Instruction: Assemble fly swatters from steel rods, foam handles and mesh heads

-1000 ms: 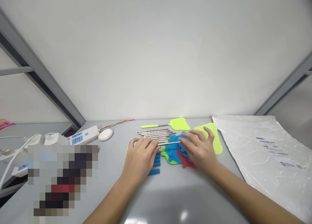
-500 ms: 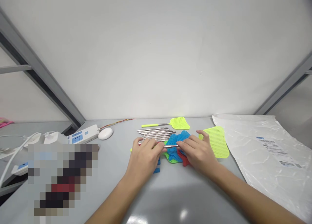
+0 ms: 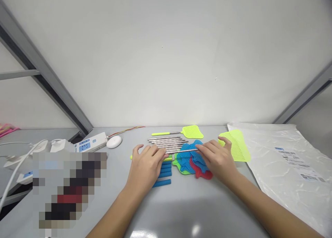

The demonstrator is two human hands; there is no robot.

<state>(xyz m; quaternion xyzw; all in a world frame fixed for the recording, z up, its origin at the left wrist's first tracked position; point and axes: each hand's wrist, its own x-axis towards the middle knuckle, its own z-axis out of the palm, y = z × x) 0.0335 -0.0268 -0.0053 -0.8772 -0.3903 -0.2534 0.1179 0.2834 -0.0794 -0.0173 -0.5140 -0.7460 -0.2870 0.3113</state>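
Note:
A thin metal rod spans the gap between my hands. My left hand is closed around its left end, and my right hand pinches its right end. Beyond my right fingers extends a yellow-green perforated fly swatter head, apparently on the same rod. Yellow-green handle parts show on either side of my left hand; whether it grips them I cannot tell. Below the rod lies a pile of blue swatter heads, with a red head and a green one. Several blue handle tubes lie beside my left wrist.
Several metal rods lie side by side behind my hands. A yellow-green fly swatter rests near the wall. A clear plastic bag covers the right side. Power strips and a white round device sit left.
My hands have moved apart, and a longer stretch of rod shows between them. The swatter head has shifted right and tilted. More blue tubes and the red head are uncovered.

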